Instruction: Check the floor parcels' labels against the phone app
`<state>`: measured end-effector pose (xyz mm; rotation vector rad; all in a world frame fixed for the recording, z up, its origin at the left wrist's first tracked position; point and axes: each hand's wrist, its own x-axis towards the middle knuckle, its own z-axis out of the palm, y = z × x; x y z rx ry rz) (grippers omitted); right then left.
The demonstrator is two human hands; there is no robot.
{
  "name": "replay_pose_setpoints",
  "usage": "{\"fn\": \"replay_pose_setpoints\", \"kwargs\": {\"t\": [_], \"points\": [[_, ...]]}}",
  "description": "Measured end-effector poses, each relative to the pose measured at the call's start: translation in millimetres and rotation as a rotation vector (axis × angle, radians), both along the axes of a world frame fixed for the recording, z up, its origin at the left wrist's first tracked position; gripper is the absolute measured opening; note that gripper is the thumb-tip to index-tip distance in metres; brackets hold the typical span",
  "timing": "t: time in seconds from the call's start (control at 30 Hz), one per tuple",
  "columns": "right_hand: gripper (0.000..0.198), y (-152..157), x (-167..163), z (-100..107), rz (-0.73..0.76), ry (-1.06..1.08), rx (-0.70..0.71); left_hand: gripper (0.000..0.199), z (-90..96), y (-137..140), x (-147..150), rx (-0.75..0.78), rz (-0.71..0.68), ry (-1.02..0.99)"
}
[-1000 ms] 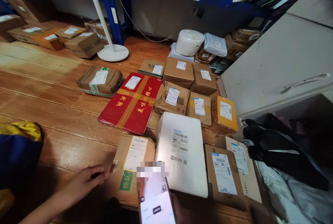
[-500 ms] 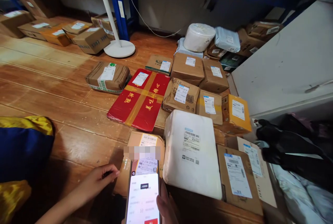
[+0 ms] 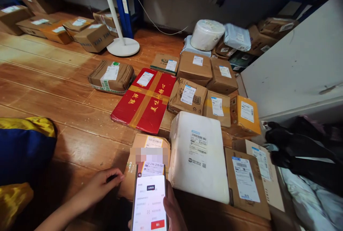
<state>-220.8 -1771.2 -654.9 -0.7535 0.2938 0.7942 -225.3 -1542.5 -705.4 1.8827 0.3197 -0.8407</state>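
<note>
My right hand (image 3: pixel 173 207) is wrapped round a smartphone (image 3: pixel 149 202), held upright over a cardboard box (image 3: pixel 128 173) at the bottom middle. On the phone's lit screen are a camera picture of a label, a small dark pop-up and a red button. Part of the box's shipping label (image 3: pixel 154 141) shows above the phone; a blurred patch covers some of it. My left hand (image 3: pixel 108 182) is at the box's left side, fingers loosely bent, a gap between thumb and forefinger, nothing held. I cannot tell whether its fingertips touch the box.
A white foam box (image 3: pixel 199 159) stands right of the phone. Behind it lie a flat red box (image 3: pixel 144 100) and several labelled cartons (image 3: pixel 194 68). A white pole stand (image 3: pixel 123 47) rises before a blue shelf post (image 3: pixel 123 5). Dark clothing (image 3: pixel 302 145) lies at right, a white panel (image 3: pixel 297 59) above it.
The phone and right hand have shifted slightly right, and the red button now shows more fully on screen. My left hand stays beside the box. The view has tilted a little.
</note>
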Motion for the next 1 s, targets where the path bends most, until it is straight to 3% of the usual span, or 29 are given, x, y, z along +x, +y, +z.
{"fn": "replay_pose_setpoints", "kwargs": {"t": [0.23, 0.43, 0.67, 0.8, 0.9, 1.0], "points": [[0.075, -20.0, 16.8, 19.6, 0.247, -0.101, -0.024, 0.048, 5.6, -3.9, 5.6, 0.027, 0.001, 0.016], [0.075, -36.7, 34.1, 35.2, 0.367, -0.189, -0.172, 0.047, 8.3, -6.9, 5.2, 0.008, 0.025, 0.019], [0.083, -82.1, 58.7, 51.3, 0.285, -0.211, -0.378, 0.048, 8.2, -6.1, 10.0, 0.035, 0.015, -0.029], [0.088, -122.8, 74.9, 66.3, 0.260, -0.183, -0.406, 0.048, 15.6, -2.7, 16.5, 0.059, 0.013, -0.057], [0.091, -149.9, 83.5, 81.5, 0.236, -0.155, -0.511, 0.046, 32.4, -6.5, 34.6, 0.093, 0.000, -0.090], [0.101, -169.0, 88.1, 98.7, 0.116, -0.113, -0.552, 0.042, 64.7, -24.4, 68.7, 0.092, -0.077, -0.145]]}}
